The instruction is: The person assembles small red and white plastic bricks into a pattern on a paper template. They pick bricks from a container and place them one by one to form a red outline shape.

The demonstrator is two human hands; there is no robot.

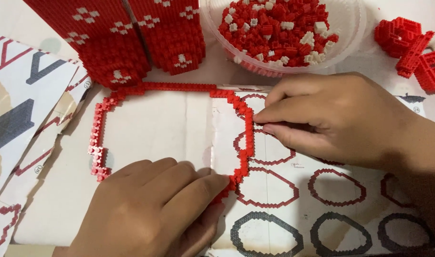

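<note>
A thin ring of small red building blocks [155, 87] lies flat on a white instruction sheet [155, 128], forming a rounded outline. My right hand [336, 119] pinches the ring's right side near the middle, fingertips pressed on the red blocks. My left hand [151, 209] rests palm-down on the sheet, covering the ring's lower edge, its fingertips touching the lower right corner of the ring. Nothing else is in either hand.
Two tall red block sections with white flower patterns [131, 33] stand at the back. A clear bowl [350, 28] of loose red and white blocks sits behind my right hand. Small red block assemblies [412, 47] lie far right. Printed sheets [22, 95] lie at left.
</note>
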